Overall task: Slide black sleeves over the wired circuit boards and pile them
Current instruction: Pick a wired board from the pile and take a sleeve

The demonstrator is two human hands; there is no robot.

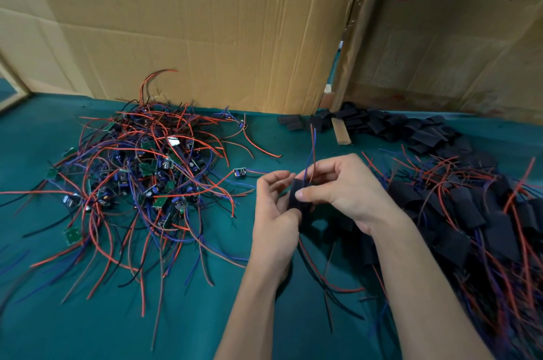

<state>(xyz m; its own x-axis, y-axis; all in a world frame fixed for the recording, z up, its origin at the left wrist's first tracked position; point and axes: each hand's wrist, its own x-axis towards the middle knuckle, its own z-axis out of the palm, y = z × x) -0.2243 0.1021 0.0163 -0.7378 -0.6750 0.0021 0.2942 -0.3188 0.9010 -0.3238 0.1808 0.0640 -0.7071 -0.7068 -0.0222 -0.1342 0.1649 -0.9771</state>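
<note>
Both hands meet above the green table around one black sleeve. My right hand pinches the sleeve from the right, thumb on its front. My left hand grips its lower left edge. Red and blue wires stick up out of the sleeve's top, and more wires hang below it. The board inside is hidden. A tangled heap of bare wired circuit boards lies to the left. A pile of sleeved boards lies to the right.
Loose empty black sleeves are scattered at the back right, beside a small wooden block. Upright cardboard sheets wall off the back of the green table. A single board lies just left of my hands.
</note>
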